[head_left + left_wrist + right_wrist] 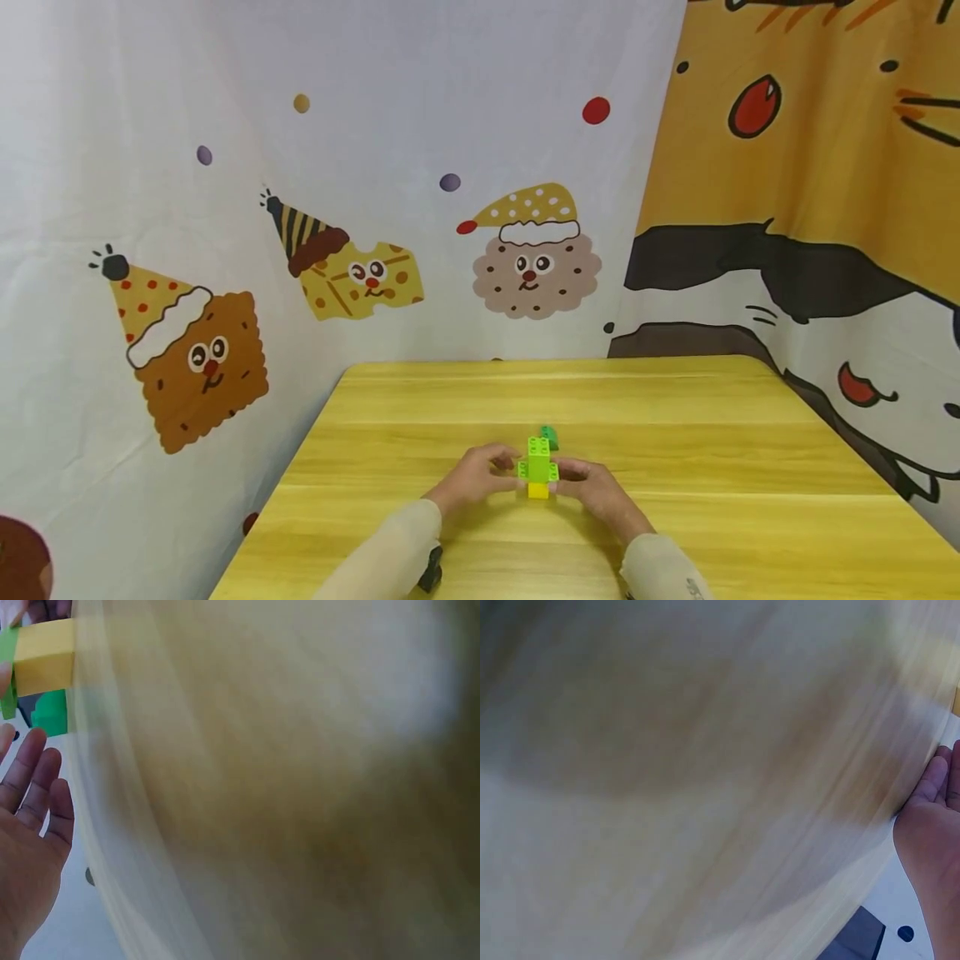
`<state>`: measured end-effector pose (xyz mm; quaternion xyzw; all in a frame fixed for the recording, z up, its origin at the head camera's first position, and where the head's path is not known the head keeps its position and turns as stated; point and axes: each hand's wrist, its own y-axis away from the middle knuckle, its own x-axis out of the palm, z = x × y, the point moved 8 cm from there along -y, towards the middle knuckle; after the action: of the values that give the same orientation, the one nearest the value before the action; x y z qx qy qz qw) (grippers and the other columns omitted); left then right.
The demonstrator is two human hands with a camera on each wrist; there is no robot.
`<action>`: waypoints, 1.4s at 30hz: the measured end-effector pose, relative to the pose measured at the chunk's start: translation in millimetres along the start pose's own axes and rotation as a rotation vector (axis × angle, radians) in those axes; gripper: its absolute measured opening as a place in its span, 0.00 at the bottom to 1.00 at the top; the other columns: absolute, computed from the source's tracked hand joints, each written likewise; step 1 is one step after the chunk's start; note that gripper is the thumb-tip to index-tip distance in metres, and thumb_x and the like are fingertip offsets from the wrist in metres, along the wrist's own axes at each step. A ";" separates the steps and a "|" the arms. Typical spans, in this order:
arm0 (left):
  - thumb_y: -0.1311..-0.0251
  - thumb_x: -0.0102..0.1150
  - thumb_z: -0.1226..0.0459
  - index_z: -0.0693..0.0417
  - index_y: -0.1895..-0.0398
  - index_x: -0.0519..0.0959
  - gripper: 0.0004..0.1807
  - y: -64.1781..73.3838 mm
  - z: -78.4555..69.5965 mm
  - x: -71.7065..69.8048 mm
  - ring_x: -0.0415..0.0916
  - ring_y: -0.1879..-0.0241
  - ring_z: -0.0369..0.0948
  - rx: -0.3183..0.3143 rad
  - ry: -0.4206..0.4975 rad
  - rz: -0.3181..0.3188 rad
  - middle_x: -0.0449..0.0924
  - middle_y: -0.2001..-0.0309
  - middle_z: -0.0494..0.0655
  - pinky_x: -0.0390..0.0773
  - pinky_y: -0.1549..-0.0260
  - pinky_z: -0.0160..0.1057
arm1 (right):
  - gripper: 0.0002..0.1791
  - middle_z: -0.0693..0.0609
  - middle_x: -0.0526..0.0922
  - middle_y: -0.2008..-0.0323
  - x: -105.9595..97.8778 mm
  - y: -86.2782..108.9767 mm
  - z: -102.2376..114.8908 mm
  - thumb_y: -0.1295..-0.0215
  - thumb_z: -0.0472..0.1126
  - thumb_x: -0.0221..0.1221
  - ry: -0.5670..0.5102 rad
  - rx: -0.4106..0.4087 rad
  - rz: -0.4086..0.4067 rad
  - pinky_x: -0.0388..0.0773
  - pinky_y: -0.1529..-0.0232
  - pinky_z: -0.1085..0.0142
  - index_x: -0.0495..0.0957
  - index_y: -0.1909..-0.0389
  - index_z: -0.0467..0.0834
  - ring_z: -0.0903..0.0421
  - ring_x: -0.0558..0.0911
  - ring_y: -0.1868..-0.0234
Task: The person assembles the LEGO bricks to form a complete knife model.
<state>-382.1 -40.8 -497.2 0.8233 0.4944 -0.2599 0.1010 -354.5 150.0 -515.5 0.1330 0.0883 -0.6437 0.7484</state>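
Observation:
A small toy-brick build stands on the table, with a yellow brick at its foot and a light green brick upright above it. Small light green side bricks stick out left and right. My left hand has its thumb and index finger at the left side brick, other fingers spread loosely in the left wrist view. From the right, my right hand holds thumb and finger around the right side brick. Only part of my right hand shows at the right wrist view's edge.
A darker green brick lies just behind the build. The wooden table reaches back to a white cloth printed with cartoon figures, and an orange printed cloth hangs at the right.

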 end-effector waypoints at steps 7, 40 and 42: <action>0.41 0.70 0.56 0.46 0.47 0.82 0.19 0.5 3.2 0.1 0.75 0.59 0.38 -0.020 0.023 0.018 0.80 0.58 0.44 0.76 0.58 0.37 | 0.27 0.45 0.81 0.46 2.0 0.8 0.9 0.40 0.44 0.69 -0.034 -0.006 0.029 0.68 0.41 0.42 0.79 0.40 0.40 0.46 0.77 0.44; 0.41 0.70 0.56 0.46 0.48 0.83 0.17 -0.2 6.7 2.6 0.75 0.61 0.38 -0.065 0.043 -0.009 0.80 0.62 0.38 0.76 0.61 0.38 | 0.26 0.37 0.76 0.40 -39.1 -32.0 1.0 0.31 0.39 0.62 0.097 -0.026 -0.081 0.69 0.40 0.45 0.72 0.35 0.35 0.39 0.73 0.39; 0.41 0.70 0.57 0.45 0.48 0.83 0.17 -0.2 6.8 3.1 0.75 0.62 0.39 -0.063 0.056 -0.014 0.80 0.62 0.39 0.76 0.62 0.38 | 0.27 0.36 0.74 0.38 -40.5 -39.8 1.3 0.31 0.41 0.62 0.129 -0.031 -0.071 0.68 0.39 0.45 0.71 0.34 0.36 0.38 0.72 0.37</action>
<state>-383.4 -41.2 -504.5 0.8232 0.5107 -0.2218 0.1110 -400.2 182.3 -505.4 0.1593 0.1511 -0.6585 0.7198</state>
